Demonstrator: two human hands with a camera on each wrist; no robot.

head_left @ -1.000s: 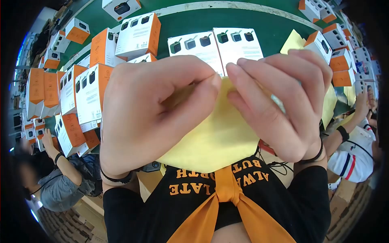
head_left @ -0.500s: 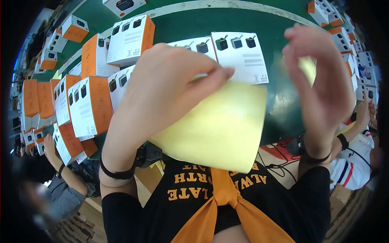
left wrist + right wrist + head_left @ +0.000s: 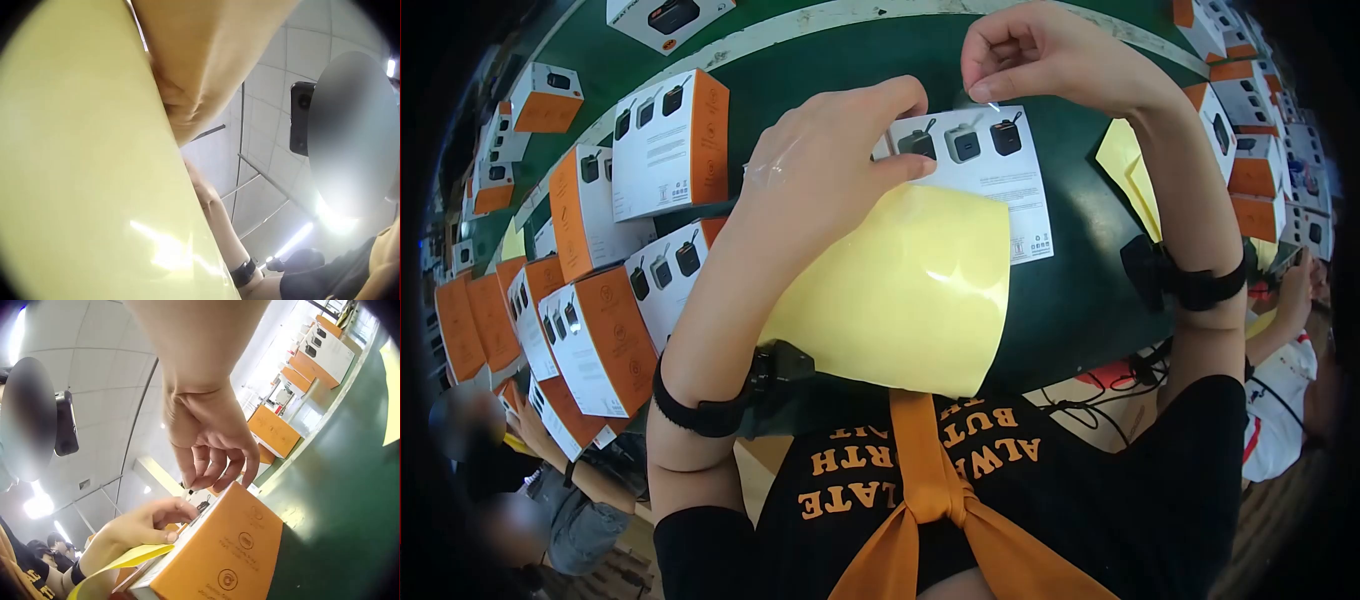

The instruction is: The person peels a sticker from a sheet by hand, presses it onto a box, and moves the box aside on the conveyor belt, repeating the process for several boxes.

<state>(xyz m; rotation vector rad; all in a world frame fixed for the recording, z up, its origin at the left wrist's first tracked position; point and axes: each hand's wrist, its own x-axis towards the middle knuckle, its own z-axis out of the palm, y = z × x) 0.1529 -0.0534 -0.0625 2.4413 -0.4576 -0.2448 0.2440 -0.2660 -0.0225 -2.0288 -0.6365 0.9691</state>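
Observation:
In the head view my left hand holds a glossy yellow sheet, which hangs below it toward my body. Its thumb and curled forefinger are right at the white speaker box, whose printed face shows three small speakers. A crinkled clear film clings near the left wrist. Over the box's far edge, my right hand pinches a small whitish piece between thumb and forefinger. From the right wrist view, the right hand hangs above the box's orange side, with the left hand just beside.
Several white and orange boxes crowd the left of the green table. More boxes stand at the right, near another yellow sheet. People work at both sides, one arm reaching in at right. Cables hang below the table edge.
Both hands were together over the sheet; then the right hand parted to the right and swung forward over the box. The left hand shifted forward and left with the sheet.

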